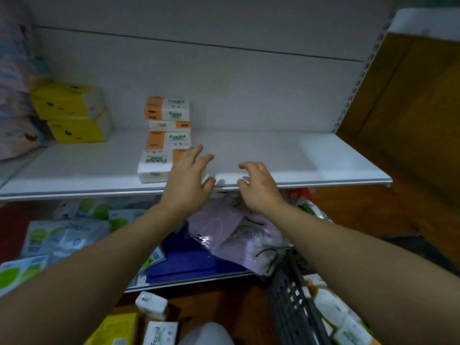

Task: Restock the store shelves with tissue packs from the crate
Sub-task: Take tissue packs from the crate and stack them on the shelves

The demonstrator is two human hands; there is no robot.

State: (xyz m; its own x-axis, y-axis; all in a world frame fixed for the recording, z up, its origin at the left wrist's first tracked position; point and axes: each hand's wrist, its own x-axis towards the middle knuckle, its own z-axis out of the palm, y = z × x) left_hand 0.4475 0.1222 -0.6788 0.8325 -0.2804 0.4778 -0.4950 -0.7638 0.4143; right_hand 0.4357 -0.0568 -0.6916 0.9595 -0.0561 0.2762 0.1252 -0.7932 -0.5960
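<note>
1. Far left, two yellow packs (74,115) lie stacked at the back of the white shelf (311,158).
2. Below them, green-and-white packs (62,235) lie loosely on the lower shelf (194,280).
3. Left of centre, orange-and-white Facial packs (168,109) run in a row from the back wall to the shelf's front; the front pack (153,165) lies with its print upside down.
4. The left hand (188,180) hangs over the shelf's front edge, just right of the front pack. Its grip is wide, fingers spread and holding nothing.
5. Pink packs (236,235) lie on the lower shelf under both hands.
6. The right hand (258,185) hangs over the same front edge, near the left hand. Its grip is loosely curled, with nothing in it.
7. Lower right, the dark crate (291,302) stands on the floor with white tissue packs (331,307) inside.
</note>
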